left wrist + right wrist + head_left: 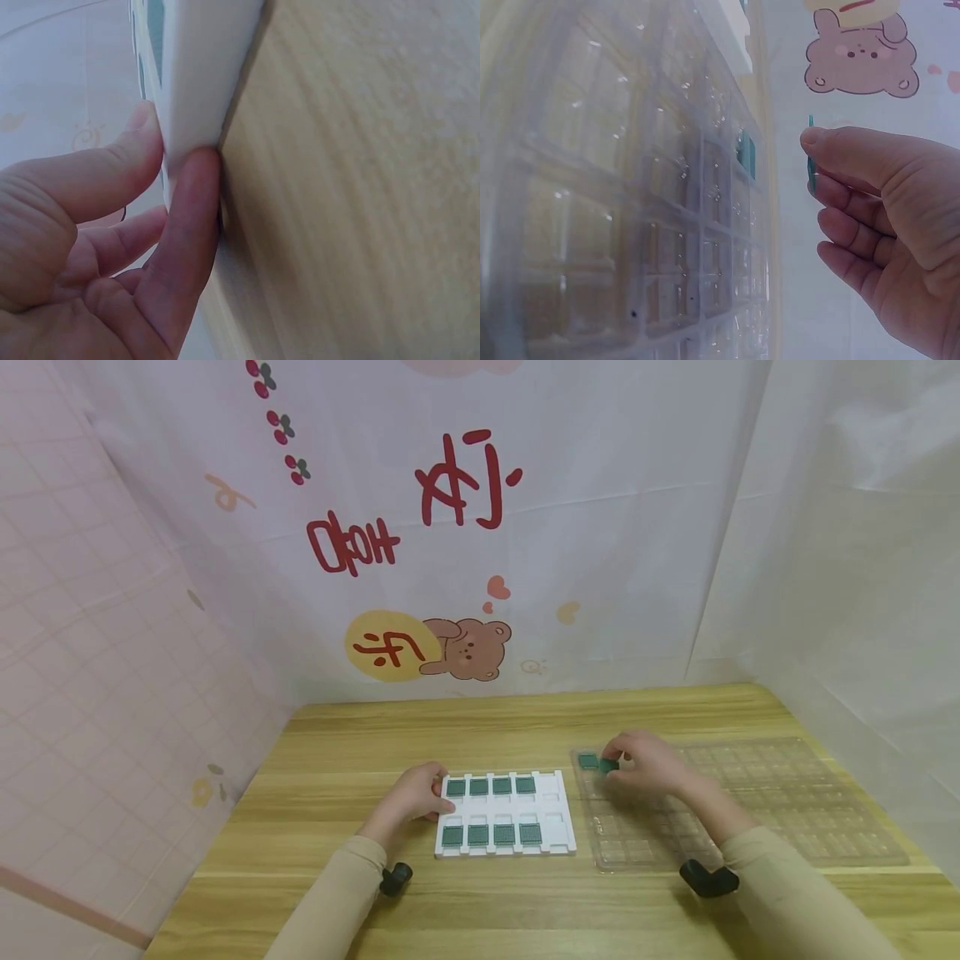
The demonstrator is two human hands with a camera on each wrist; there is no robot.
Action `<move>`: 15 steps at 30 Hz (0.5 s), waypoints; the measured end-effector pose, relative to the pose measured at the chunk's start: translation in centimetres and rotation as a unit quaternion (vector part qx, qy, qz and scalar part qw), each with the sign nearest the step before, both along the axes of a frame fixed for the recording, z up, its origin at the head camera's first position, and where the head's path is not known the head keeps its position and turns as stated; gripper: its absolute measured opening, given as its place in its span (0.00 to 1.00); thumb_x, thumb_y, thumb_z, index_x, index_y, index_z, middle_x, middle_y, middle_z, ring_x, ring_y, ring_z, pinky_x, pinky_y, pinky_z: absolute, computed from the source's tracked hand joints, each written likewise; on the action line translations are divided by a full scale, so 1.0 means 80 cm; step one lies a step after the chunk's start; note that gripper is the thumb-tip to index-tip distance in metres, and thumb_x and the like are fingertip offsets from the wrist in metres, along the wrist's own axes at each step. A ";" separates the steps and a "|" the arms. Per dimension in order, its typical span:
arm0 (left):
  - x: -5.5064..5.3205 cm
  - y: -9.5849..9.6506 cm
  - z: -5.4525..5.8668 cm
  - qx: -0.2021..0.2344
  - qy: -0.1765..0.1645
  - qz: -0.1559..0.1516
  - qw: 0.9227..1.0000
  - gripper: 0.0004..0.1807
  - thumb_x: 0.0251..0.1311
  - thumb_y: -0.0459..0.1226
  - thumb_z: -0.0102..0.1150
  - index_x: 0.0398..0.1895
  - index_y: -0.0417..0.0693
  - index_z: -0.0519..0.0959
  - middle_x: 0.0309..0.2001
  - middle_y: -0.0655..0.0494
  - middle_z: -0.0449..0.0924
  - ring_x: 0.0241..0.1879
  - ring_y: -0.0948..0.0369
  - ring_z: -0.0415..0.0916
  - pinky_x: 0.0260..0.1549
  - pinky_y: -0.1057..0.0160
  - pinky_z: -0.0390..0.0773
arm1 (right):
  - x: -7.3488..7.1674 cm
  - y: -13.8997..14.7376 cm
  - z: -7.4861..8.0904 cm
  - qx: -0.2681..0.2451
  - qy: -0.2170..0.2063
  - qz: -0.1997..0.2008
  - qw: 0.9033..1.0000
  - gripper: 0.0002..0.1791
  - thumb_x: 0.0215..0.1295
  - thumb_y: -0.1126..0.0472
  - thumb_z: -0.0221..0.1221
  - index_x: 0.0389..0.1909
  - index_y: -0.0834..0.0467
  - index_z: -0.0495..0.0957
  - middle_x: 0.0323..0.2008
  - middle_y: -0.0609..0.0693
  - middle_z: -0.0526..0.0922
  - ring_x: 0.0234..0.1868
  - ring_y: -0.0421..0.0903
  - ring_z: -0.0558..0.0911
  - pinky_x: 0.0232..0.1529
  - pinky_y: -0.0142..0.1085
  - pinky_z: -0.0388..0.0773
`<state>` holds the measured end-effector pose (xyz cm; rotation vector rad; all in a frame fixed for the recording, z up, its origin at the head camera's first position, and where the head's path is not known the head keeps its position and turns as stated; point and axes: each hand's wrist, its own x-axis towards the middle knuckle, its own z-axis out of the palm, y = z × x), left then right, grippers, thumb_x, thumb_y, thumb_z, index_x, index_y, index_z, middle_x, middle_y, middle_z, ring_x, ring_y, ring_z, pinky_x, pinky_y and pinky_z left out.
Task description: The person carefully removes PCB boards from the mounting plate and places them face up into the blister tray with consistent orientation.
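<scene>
A white tray [469, 811] lies on the wooden table, with several green square circuit boards [478, 835] in two rows; the right-end slots of both rows hold none. My left hand [415, 791] grips the tray's left edge, thumb [124, 161] near the top face and a fingertip against the side wall. Over the far left corner of a clear plastic tray [626, 866], my right hand [651, 762] pinches one green circuit board [811, 171] between thumb and fingers, seen edge-on in the right wrist view. Another green board [588, 761] sits in the clear tray's corner pocket, just left of that hand.
The clear tray, with its grid of pockets, stretches right across the table [352, 743]. White printed cloth [600, 568] hangs behind and at the sides. A black wrist mount [708, 878] sits by the right cuff, another [396, 879] by the left.
</scene>
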<state>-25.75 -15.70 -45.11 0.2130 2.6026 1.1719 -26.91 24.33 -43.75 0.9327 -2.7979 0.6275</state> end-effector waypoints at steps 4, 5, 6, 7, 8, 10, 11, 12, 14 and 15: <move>0.000 0.000 0.001 0.000 0.001 0.000 1.000 0.32 0.51 0.24 0.72 0.60 0.28 0.70 0.31 0.47 0.70 0.25 0.57 0.74 0.26 0.61 0.85 | -0.004 0.004 0.000 0.000 0.001 -0.005 1.000 0.09 0.56 0.65 0.70 0.37 0.59 0.83 0.35 0.47 0.82 0.39 0.49 0.80 0.42 0.45 0.81; 0.000 0.000 0.001 0.000 0.003 -0.002 1.000 0.32 0.51 0.24 0.72 0.60 0.28 0.70 0.30 0.48 0.70 0.24 0.57 0.75 0.26 0.61 0.85 | -0.005 0.004 0.001 0.000 0.002 -0.005 1.000 0.09 0.56 0.65 0.70 0.37 0.59 0.83 0.35 0.48 0.82 0.39 0.49 0.80 0.41 0.45 0.81; 0.000 -0.001 0.001 -0.001 0.004 -0.004 1.000 0.32 0.51 0.24 0.72 0.60 0.28 0.70 0.30 0.48 0.70 0.24 0.57 0.75 0.26 0.62 0.85 | -0.005 0.005 0.001 -0.002 0.001 -0.007 1.000 0.09 0.56 0.65 0.70 0.37 0.59 0.82 0.35 0.48 0.82 0.39 0.50 0.80 0.41 0.45 0.81; 0.000 -0.001 0.001 -0.001 0.004 -0.004 1.000 0.32 0.51 0.24 0.72 0.60 0.28 0.70 0.30 0.48 0.70 0.23 0.57 0.75 0.25 0.62 0.85 | -0.005 0.005 0.001 -0.003 0.002 -0.008 1.000 0.09 0.56 0.65 0.70 0.38 0.60 0.82 0.35 0.49 0.82 0.39 0.50 0.80 0.41 0.46 0.81; 0.001 -0.001 0.002 -0.004 0.005 -0.007 1.000 0.32 0.51 0.24 0.71 0.60 0.27 0.70 0.30 0.48 0.69 0.23 0.57 0.75 0.25 0.63 0.84 | -0.005 0.005 0.002 -0.005 0.002 -0.008 1.000 0.10 0.56 0.65 0.70 0.38 0.60 0.82 0.35 0.49 0.82 0.39 0.50 0.80 0.41 0.46 0.81; 0.000 -0.001 0.002 -0.006 0.005 -0.007 1.000 0.32 0.52 0.24 0.71 0.60 0.27 0.70 0.29 0.49 0.69 0.23 0.58 0.74 0.25 0.63 0.84 | -0.005 0.006 0.003 -0.009 0.003 -0.011 1.000 0.10 0.55 0.66 0.70 0.38 0.61 0.82 0.35 0.50 0.82 0.39 0.51 0.80 0.42 0.47 0.81; 0.001 -0.001 0.002 -0.006 0.005 -0.008 1.000 0.32 0.51 0.24 0.71 0.60 0.27 0.70 0.29 0.49 0.69 0.23 0.58 0.74 0.25 0.63 0.84 | -0.005 0.006 0.003 -0.008 0.005 -0.009 1.000 0.10 0.55 0.66 0.70 0.38 0.61 0.82 0.35 0.49 0.82 0.39 0.51 0.80 0.42 0.48 0.80; 0.001 -0.001 0.002 -0.006 0.004 -0.006 1.000 0.32 0.52 0.24 0.71 0.60 0.27 0.70 0.29 0.49 0.69 0.23 0.58 0.74 0.25 0.63 0.84 | -0.006 0.007 0.003 -0.008 0.005 -0.011 1.000 0.10 0.56 0.66 0.70 0.39 0.61 0.82 0.36 0.49 0.82 0.39 0.51 0.80 0.42 0.48 0.80; 0.001 -0.001 0.003 -0.005 0.002 -0.004 1.000 0.32 0.52 0.24 0.71 0.61 0.27 0.70 0.30 0.49 0.69 0.23 0.58 0.74 0.26 0.63 0.84 | -0.007 0.008 0.004 -0.007 0.005 -0.010 1.000 0.10 0.56 0.66 0.69 0.39 0.60 0.82 0.36 0.49 0.82 0.39 0.51 0.80 0.42 0.48 0.80; 0.001 -0.001 0.002 -0.002 0.002 -0.003 1.000 0.32 0.51 0.24 0.72 0.60 0.27 0.70 0.30 0.49 0.69 0.24 0.58 0.74 0.26 0.62 0.84 | -0.008 0.008 0.004 -0.006 0.005 -0.009 1.000 0.10 0.56 0.66 0.69 0.39 0.60 0.82 0.36 0.49 0.82 0.39 0.52 0.80 0.42 0.48 0.80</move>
